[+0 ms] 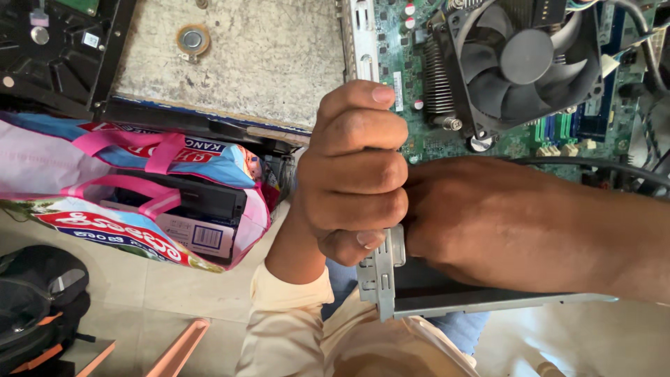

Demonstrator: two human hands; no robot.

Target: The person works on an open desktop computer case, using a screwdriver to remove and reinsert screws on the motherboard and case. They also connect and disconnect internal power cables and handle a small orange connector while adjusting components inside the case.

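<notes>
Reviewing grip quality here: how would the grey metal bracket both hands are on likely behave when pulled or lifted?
The grey metal bracket looks like thin folded sheet, so probably stiff yet light for its size. Its punched, sharp-looking edge under the left hand may bite fingers more than slip. The right hand covers its top; held at one end, the long piece would probably tip downward.

The right hand (481, 216) hides behind the left hand (352, 174), its fingers unseen, and covers much of the grey metal bracket (419, 290). The black backpack (38, 304) is cut off at the left edge.
</notes>
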